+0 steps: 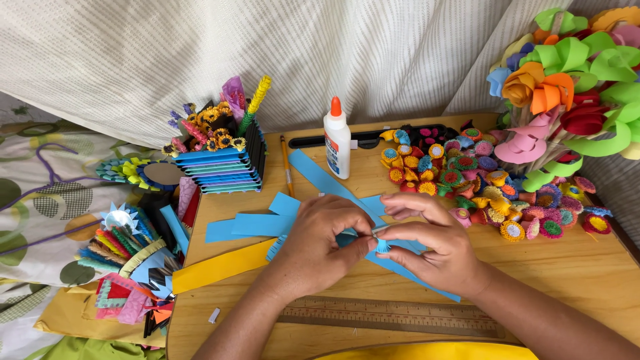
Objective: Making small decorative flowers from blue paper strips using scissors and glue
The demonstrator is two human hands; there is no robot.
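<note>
— Head view: what do my hands have?
— Left hand (319, 241) and right hand (430, 245) meet, fingertips pinched shut on a small blue fringed paper roll (382, 246), partly coiled, I judge.
— What's done?
— Many finished paper flowers (497, 193) lie beyond my right hand; blue paper strips (260, 225) under my hands are uncoiled.

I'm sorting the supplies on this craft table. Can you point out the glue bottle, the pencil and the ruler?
Glue bottle (338, 148): head view, middle of its white body.
Pencil (287, 163): head view, midway along its shaft.
Ruler (393, 315): head view, middle of its wooden face.
</note>
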